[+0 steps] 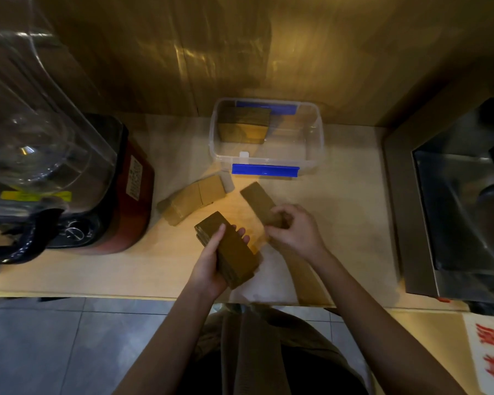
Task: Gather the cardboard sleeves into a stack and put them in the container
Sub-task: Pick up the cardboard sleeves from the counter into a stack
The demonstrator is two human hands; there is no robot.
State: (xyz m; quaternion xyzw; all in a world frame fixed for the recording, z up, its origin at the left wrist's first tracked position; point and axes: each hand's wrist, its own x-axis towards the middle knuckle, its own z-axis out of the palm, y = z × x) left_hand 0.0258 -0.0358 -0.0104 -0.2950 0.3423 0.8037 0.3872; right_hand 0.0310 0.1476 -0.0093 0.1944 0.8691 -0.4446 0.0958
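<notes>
My left hand (211,260) grips a thick stack of brown cardboard sleeves (234,252) just above the counter's front part. To its right, my right hand (293,230) pinches the near end of a single flat sleeve (257,201) that points up and left. A loose fanned pile of sleeves (191,198) lies on the counter to the left of both hands. Behind them stands a clear plastic container (314,149) with blue clips. Another stack of sleeves (244,125) rests in its back left corner.
A red-based blender (120,195) with a clear jar stands at the left. At the right sits a steel machine (454,201). A wooden wall runs behind the container. The counter's front edge (126,295) lies near my body, with tiled floor below.
</notes>
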